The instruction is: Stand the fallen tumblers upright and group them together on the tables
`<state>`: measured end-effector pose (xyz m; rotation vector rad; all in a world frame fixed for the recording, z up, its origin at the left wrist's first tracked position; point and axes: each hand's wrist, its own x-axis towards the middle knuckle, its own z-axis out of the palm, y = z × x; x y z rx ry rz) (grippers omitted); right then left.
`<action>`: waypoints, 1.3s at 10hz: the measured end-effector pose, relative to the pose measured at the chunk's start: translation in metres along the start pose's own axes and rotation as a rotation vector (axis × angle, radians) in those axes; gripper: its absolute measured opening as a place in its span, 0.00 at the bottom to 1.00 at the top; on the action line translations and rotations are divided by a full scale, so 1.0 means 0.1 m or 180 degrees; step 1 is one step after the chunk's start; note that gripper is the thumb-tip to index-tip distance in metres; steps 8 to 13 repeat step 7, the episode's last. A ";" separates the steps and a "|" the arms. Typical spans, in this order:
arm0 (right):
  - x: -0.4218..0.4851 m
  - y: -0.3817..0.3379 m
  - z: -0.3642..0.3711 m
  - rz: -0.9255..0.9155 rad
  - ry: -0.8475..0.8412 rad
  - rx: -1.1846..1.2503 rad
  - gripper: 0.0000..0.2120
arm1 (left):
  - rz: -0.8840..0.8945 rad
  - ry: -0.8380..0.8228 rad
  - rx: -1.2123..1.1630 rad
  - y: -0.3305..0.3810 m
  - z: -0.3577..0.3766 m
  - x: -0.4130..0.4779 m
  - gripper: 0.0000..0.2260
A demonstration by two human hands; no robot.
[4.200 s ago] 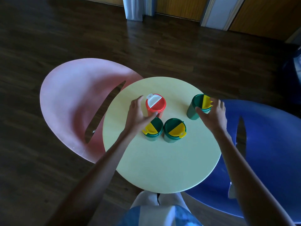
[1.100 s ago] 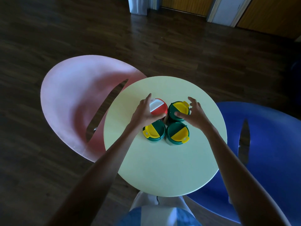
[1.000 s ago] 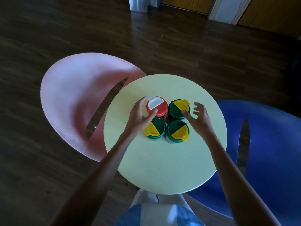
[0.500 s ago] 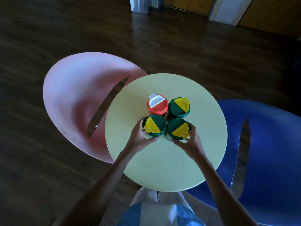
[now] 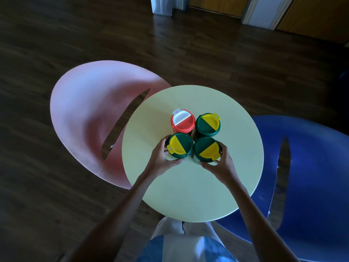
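Several tumblers stand upright in a tight square cluster on the round pale yellow table. At the back left is a red tumbler with a white flap; at the back right a green tumbler with a yellow flap. My left hand wraps around the near left green tumbler. My right hand wraps around the near right green tumbler. Both near tumblers touch each other and the back pair.
A pink chair stands at the table's left and a blue chair at its right. Dark wooden floor lies all around, with doors and a wall along the far edge. My lap shows at the bottom.
Both hands left the back tumblers, came toward me and closed around the two near green tumblers. The cluster has been pressed tighter together.
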<state>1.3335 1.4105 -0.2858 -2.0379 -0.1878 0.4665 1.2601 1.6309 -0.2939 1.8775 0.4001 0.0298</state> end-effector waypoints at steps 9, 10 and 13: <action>-0.04 -0.23 -0.26 -0.0123 0.0655 -0.0365 0.36 | 0.0782 0.0855 0.0932 0.36 -0.07 -0.03 0.26; -0.04 -0.23 -0.26 -0.0123 0.0655 -0.0365 0.36 | 0.0782 0.0855 0.0932 0.36 -0.07 -0.03 0.26; -0.04 -0.23 -0.26 -0.0123 0.0655 -0.0365 0.36 | 0.0782 0.0855 0.0932 0.36 -0.07 -0.03 0.26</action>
